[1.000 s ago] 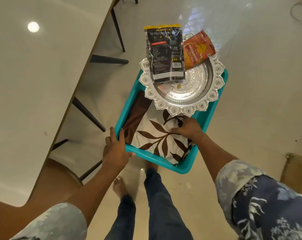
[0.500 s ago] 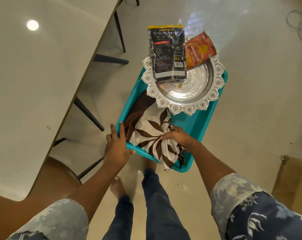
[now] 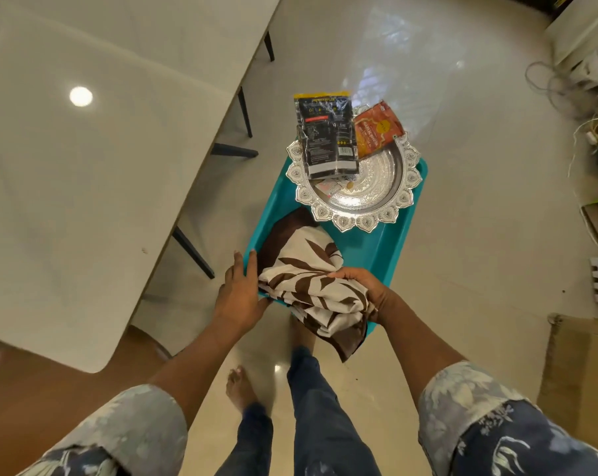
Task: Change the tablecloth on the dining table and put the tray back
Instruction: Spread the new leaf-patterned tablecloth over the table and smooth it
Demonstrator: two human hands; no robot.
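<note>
A teal tray (image 3: 380, 249) is held over the floor, beside the bare dining table (image 3: 95, 159). My left hand (image 3: 241, 293) grips the tray's near left rim. A folded white tablecloth with brown leaves (image 3: 308, 280) lies in the tray's near half and spills over its near edge. My right hand (image 3: 366, 290) is closed on the bunched cloth there. In the tray's far half rests an ornate silver plate (image 3: 373, 190) carrying a black packet (image 3: 326, 135) and an orange packet (image 3: 376, 127).
Black table legs (image 3: 193, 250) stand under the table edge to the left of the tray. A brown chair seat (image 3: 50, 389) sits at lower left. Tangled cables (image 3: 572, 84) and cardboard boxes (image 3: 586, 365) line the right side. My legs and bare foot (image 3: 242, 389) are below the tray.
My right hand has gathered the cloth and pulled it toward me, so it now bunches up and hangs over the tray's near edge. The left hand has kept its hold on the tray.
</note>
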